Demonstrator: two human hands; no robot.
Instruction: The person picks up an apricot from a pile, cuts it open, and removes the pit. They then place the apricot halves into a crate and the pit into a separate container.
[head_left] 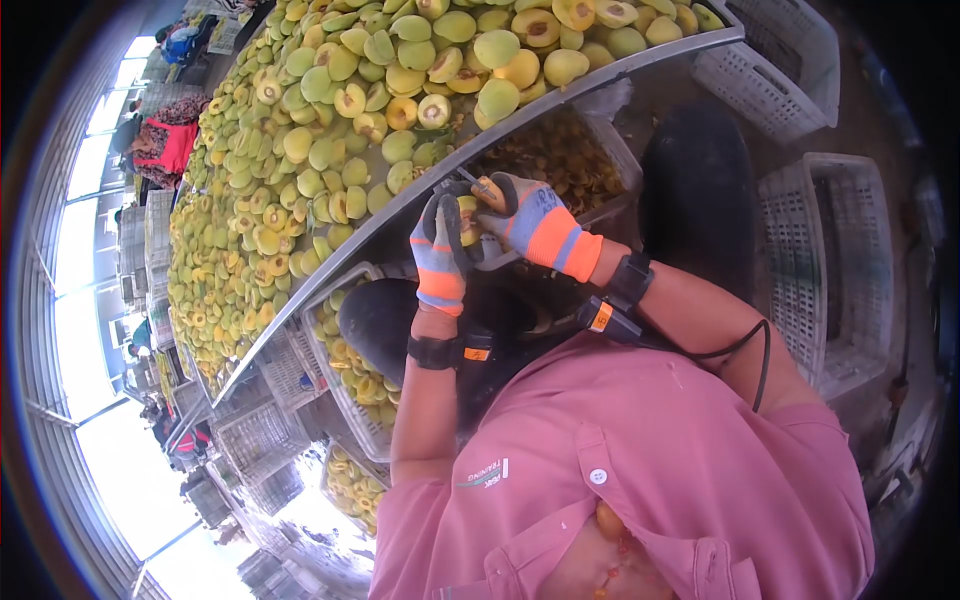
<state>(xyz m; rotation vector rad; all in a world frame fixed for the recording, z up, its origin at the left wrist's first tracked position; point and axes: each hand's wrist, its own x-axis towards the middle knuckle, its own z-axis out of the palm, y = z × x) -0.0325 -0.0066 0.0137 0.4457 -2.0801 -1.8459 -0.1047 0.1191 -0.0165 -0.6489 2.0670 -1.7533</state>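
Observation:
Over the metal edge of a table [330, 262] heaped with halved yellow-green fruit [320, 150], both gloved hands meet. My left hand [437, 250] is closed on a piece of fruit [468, 218], whose cut side shows. My right hand [535, 218] grips a small tool with a wooden handle [489, 193], its metal end pointing up and left beside the fruit. The gloves are grey, blue and orange. My right fingers are close against the fruit; whether they touch it is hard to tell.
Below the hands is a bin of brown pits or scraps [570, 160]. A crate of fruit halves [350, 400] stands at my left. White crates [830, 270] are at the right. A co-worker in a red apron [175, 145] and other people are along the table's far left.

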